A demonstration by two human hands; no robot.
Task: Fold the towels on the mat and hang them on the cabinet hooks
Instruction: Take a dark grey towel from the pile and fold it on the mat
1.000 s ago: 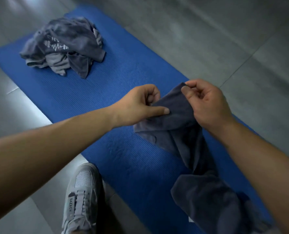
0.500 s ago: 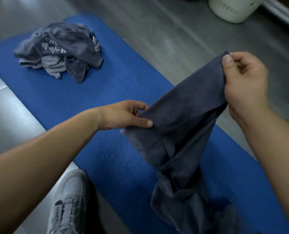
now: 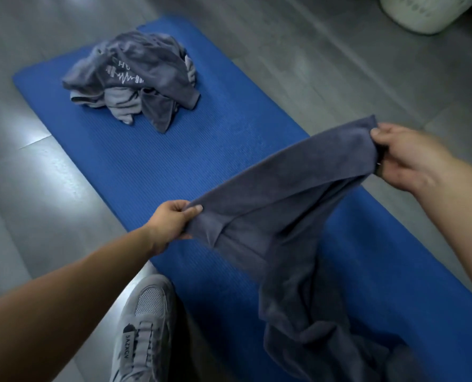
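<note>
A dark grey towel [image 3: 292,186] is stretched between my two hands above the blue mat [image 3: 152,172]. My left hand [image 3: 171,219] pinches one corner low at the centre, thumb on top. My right hand [image 3: 405,155] grips the other corner higher at the right. The rest of the towel hangs down and bunches on the mat at the lower right. A crumpled pile of grey towels [image 3: 135,78], one with white print, lies at the mat's far end. No cabinet hooks are in view.
Grey floor tiles surround the mat. A white perforated basket [image 3: 422,12] stands at the top right corner. My grey sneaker [image 3: 143,326] rests on the floor beside the mat's near left edge.
My hands moved apart along the towel's edge, right hand going right and up, pulling the towel's top edge taut. The camera view pulled back and tilted, revealing the basket.
</note>
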